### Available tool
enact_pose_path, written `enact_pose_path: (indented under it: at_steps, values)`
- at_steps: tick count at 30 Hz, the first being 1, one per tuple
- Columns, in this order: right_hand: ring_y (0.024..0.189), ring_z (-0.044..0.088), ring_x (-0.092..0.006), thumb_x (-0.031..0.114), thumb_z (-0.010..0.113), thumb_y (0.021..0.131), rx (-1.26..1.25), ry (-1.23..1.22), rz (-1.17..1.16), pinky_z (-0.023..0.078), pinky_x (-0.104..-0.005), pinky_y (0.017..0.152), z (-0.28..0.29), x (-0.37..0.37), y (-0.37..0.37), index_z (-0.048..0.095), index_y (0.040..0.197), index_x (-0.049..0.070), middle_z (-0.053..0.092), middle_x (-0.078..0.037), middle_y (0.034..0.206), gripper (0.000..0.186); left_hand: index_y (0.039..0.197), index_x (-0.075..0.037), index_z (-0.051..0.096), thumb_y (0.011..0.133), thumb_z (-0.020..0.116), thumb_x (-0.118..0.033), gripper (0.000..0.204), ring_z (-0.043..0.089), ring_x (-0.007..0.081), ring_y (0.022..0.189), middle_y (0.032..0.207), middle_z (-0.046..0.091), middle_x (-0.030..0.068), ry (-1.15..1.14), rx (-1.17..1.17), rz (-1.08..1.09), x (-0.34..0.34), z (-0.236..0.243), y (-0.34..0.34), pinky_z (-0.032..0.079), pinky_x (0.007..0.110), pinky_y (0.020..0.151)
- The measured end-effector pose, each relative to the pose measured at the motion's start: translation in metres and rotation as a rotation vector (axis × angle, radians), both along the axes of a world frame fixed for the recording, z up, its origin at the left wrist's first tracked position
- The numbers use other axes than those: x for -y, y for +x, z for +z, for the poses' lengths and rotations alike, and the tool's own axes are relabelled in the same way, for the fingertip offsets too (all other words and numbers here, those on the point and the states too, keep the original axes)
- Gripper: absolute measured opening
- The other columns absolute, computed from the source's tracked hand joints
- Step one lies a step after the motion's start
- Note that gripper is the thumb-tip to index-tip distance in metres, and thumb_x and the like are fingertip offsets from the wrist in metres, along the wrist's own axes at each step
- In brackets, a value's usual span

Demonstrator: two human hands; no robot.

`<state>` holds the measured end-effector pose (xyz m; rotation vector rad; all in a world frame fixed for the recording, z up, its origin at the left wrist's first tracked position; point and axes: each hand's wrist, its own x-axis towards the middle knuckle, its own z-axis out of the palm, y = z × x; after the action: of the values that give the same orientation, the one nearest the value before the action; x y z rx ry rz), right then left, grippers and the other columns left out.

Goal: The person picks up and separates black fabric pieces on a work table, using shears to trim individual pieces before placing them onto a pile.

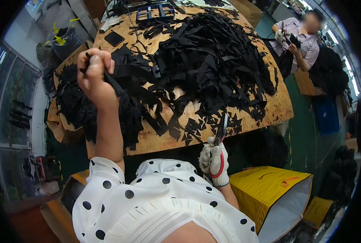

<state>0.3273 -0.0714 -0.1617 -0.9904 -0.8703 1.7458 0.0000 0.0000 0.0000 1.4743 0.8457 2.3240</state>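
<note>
My bare left hand (94,75) is raised over the table's left side, its fingers closed round a black webbing strap (114,84). The strap slants down from the fist toward a heap of black straps (125,109) below. My right hand (224,165), in a white knitted glove, is low at the table's front edge. It grips a pair of scissors (221,131) with a red handle, the blades pointing away from me. Small black cut-off pieces (194,125) lie scattered just beyond the blades.
A large pile of black strips (213,56) covers much of the wooden table (279,107). A phone-like black slab (114,38) and a blue-framed tray (155,13) lie farther back. An open yellow bag (265,190) stands at lower right. A co-worker (306,38) sits at far right.
</note>
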Motion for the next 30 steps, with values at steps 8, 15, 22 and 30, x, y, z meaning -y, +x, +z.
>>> enact_pose_path:
  at_steps: [8,15,22,30]
  values:
    - [0.055,0.048,-0.0084,0.029,0.05,0.093,-0.007,-0.041,-0.022,0.039,-0.0212,0.045,-0.005,0.002,0.002,0.045,0.116,0.007,0.054,-0.001,0.077,0.032,0.088,-0.008,0.064,0.075,0.062,-0.017,0.016,0.064,0.0318,0.073,0.077,0.065,0.0152,-0.821,-1.064,0.268,-0.041,-0.074,0.079,0.052,0.041,0.065]
    - [0.049,0.046,-0.0093,0.027,0.051,0.091,0.03,-0.106,-0.06,0.037,-0.022,0.04,0.004,0.002,0.002,0.046,0.114,0.008,0.052,-0.001,0.072,0.029,0.094,-0.004,0.064,0.081,0.061,-0.024,0.024,0.064,0.036,0.073,0.077,0.065,0.02,-0.937,-1.08,0.202,-0.085,-0.149,0.118,0.052,0.043,0.066]
    - [0.047,0.045,-0.0091,0.027,0.049,0.093,0.001,-0.073,-0.074,0.038,-0.0222,0.04,0.006,0.0,0.004,0.046,0.113,0.007,0.05,0.0,0.068,0.029,0.096,-0.004,0.059,0.081,0.062,-0.025,0.026,0.063,0.0372,0.076,0.08,0.065,0.0202,-0.763,-0.852,0.316,-0.139,-0.13,0.138,0.051,0.045,0.068]
    - [0.046,0.042,-0.0096,0.022,0.047,0.093,0.165,-0.188,-0.062,0.035,-0.023,0.037,0.018,-0.001,0.004,0.045,0.106,0.008,0.046,-0.001,0.066,0.019,0.095,-0.004,0.062,0.079,0.065,-0.042,0.042,0.064,0.0346,0.088,0.091,0.065,0.0174,-1.062,-0.917,0.424,-0.203,-0.117,0.142,0.051,0.043,0.076]
